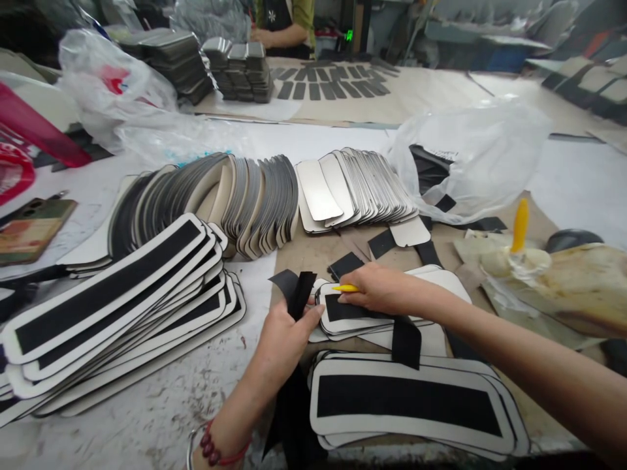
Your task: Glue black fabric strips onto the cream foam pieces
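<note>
My left hand [283, 339] grips several black strips [296, 294] that stick up past its fingers and hang down below it. My right hand [379, 288] holds a thin yellow tool [344, 288] and presses on a white padded piece with a black strip [343, 312], which tops a small pile. A black strip [405, 339] hangs over that pile. In front lies another pile of white pieces with black centres [409, 405].
A big fanned stack of finished white-and-black pieces [112, 307] lies at left. Behind are fanned grey pieces [245, 199] and silver-white pieces [353, 186]. A clear bag with black strips [470, 163] sits right. A glue pot with a yellow brush [519, 251] stands at right. A phone [29, 225] lies far left. Another person [284, 23] works at the back.
</note>
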Motion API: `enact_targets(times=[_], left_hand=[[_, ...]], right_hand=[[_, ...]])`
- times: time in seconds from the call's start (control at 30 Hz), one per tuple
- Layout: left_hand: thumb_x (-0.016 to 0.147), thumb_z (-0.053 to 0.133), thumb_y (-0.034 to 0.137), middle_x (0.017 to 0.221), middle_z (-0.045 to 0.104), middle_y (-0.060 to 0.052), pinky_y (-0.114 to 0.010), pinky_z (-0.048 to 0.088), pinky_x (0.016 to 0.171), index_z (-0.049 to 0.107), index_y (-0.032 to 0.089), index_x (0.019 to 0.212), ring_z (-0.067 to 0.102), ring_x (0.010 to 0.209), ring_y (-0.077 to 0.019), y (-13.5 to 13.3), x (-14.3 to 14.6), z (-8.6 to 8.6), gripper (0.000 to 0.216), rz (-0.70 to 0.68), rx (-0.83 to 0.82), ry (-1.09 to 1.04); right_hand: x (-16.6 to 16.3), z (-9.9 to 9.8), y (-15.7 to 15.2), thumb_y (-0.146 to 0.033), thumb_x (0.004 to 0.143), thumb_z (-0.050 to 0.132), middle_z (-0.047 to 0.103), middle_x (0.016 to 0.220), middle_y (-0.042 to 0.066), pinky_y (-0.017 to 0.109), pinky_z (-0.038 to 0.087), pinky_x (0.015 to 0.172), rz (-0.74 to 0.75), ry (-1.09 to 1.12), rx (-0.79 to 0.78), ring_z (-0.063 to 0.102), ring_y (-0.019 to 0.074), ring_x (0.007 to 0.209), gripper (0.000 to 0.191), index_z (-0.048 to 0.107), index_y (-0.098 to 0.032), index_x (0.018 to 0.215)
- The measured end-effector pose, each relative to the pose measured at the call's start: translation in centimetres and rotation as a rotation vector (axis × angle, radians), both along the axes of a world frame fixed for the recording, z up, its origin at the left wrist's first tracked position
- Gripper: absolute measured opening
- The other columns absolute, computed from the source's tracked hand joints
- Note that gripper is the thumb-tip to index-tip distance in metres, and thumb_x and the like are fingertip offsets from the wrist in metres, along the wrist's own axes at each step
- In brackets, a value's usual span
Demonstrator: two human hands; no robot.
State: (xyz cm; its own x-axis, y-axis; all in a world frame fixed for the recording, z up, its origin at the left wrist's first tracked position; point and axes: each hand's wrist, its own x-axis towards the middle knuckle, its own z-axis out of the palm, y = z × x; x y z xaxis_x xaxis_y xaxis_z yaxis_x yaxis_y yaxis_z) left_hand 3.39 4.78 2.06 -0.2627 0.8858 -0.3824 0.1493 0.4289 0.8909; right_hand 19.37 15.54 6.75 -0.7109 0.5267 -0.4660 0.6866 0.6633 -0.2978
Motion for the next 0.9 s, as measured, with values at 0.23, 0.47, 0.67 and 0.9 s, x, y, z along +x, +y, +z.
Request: enact_targets(times=[0.23,0.47,0.67,0.9], left_hand=[[0.072,0.061,0.053,0.074,0.063,-0.004,-0.032,0.044,0.068,0.061,0.016,0.084,0.059,0.073,-0.0221,0.2,0.6,0.1,0.039,-0.034,-0.011,0.203],[0.069,0.064,0.042,0.069,0.06,-0.002,-0.033,0.041,0.065,0.058,0.017,0.093,0.057,0.068,-0.0223,0.7,1.3,-1.0,0.035,-0.046,-0.056,0.35],[0.068,0.063,0.045,0.071,0.061,-0.005,-0.035,0.042,0.067,0.057,0.017,0.083,0.059,0.071,-0.0253,0.8,0.9,-0.6,0.033,-0.064,-0.073,0.339],[0.061,0.061,0.054,0.071,0.062,-0.007,-0.039,0.043,0.07,0.055,0.019,0.08,0.06,0.076,-0.03,1.1,0.9,-0.4,0.04,-0.054,-0.098,0.331]], right_hand=[[0.1,0.1,-0.2,-0.032,0.088,0.052,0.07,0.084,0.008,0.026,0.038,0.059,0.025,0.004,0.05,0.064,0.0229,0.078,0.021,0.068,-0.019,0.093],[0.3,0.1,-0.9,-0.038,0.083,0.059,0.07,0.087,0.01,0.027,0.039,0.06,0.04,-0.001,0.089,0.065,0.0252,0.081,0.025,0.068,-0.018,0.096],[6.4,2.4,-1.6,-0.034,0.085,0.055,0.068,0.082,0.008,0.026,0.038,0.059,-0.153,-0.137,0.119,0.063,0.023,0.076,0.018,0.065,-0.019,0.086],[11.9,2.9,-1.8,-0.042,0.089,0.046,0.067,0.081,0.008,0.026,0.04,0.061,-0.491,-0.21,0.186,0.063,0.022,0.075,0.029,0.061,-0.018,0.084]])
